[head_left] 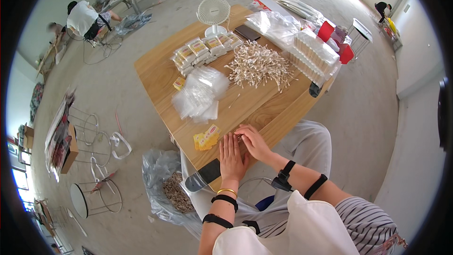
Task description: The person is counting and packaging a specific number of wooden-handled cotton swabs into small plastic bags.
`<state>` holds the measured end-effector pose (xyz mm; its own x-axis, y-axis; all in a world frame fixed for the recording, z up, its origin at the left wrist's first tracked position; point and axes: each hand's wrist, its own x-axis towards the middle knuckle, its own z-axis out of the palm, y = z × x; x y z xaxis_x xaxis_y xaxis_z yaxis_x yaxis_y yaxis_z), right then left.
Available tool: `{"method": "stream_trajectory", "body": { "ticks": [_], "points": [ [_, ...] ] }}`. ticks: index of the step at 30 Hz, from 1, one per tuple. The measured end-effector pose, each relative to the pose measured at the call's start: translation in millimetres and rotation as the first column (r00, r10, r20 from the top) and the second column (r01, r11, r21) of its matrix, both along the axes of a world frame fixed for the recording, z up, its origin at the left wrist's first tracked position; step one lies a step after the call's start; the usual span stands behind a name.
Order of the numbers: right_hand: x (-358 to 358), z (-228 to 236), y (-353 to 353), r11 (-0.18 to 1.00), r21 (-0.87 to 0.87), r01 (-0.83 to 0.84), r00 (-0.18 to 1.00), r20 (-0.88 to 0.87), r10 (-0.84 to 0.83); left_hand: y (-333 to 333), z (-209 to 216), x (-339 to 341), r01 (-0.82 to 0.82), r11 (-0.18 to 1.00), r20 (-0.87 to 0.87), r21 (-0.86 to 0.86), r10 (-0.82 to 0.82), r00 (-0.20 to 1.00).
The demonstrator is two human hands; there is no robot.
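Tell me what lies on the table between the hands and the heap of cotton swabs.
In the head view, bare wood table lies between the hands and the swab heap, apart from one stray swab. The clear bags sit off to the left.

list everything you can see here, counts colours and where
table: one, light wood, centre
cotton swabs: a loose heap, white with pale stems, far middle of the table
empty bags: a heap, clear, left of the swabs
filled packs: a row, count unclear, clear with yellow labels, far left of the table
fan: one, white, far edge
phone: one, dark, beside the fan
swab boxes: a stack, clear, right edge
yellow cards: a small pile, near edge, left of the hands
floor bag: one, clear, holding scraps, below the table
wire stools: several, white, floor at left
other people: at least two, far corners
left hand: flat on the table edge
right hand: touching the left, over a few swabs
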<state>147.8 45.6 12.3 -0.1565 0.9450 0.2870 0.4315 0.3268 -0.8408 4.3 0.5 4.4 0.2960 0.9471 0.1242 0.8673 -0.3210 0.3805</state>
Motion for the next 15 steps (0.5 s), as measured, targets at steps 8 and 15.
{"method": "stream_trajectory", "body": {
  "ticks": [8,15],
  "points": [
    [-15,2,6,0.998,0.004,0.066,0.998,0.013,-0.066,0,-4,-3,0.019,0.999,0.069,0.030,-0.021,0.997],
    [14,8,105,0.970,0.215,0.116,0.923,0.338,-0.186,0,9,-1,0.023,1.000,-0.026,0.017,-0.023,0.999]
  ]
}}
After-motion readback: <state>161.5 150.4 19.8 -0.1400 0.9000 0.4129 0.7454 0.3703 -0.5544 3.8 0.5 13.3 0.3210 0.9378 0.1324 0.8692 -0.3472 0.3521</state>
